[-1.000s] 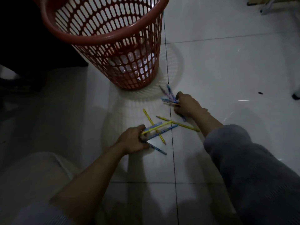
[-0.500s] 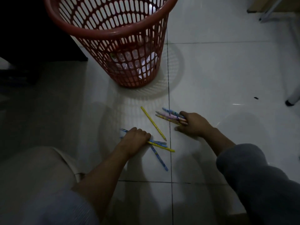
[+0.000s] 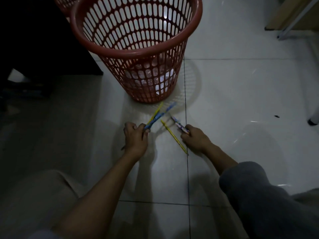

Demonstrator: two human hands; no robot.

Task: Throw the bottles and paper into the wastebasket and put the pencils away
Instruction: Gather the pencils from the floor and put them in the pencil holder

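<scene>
Red plastic lattice fills the top of the head view — the wastebasket (image 3: pixel 136 49), round-rimmed, slotted all over, standing upright on the pale glossy floor tiles (image 3: pixel 241 94). Through the slots near its bottom I can see clear, crinkled bottles (image 3: pixel 151 78) lying inside; whether paper is in there too, I can't tell.

My left hand (image 3: pixel 136 138) is curled tight, fingers closed around a small bunch of pencils (image 3: pixel 158 116) — blue and yellow ones, thin and straight, fanning up and away toward the foot of the basket. Their tips reach just short of its base.

My right hand (image 3: pixel 196 139) is closed as well, pinching a few patterned pencils (image 3: pixel 179 125), pinkish and blue, that point up-left out of my fingers.

Between my two hands one yellow pencil (image 3: pixel 174 137) lies flat on the tile, slanting from upper left to lower right, its lower end just beside my right hand. Whether my fingers touch it, I can't make out in this dim light.

A grey sleeve (image 3: pixel 269 195) covers my right forearm; the left forearm is bare.
</scene>
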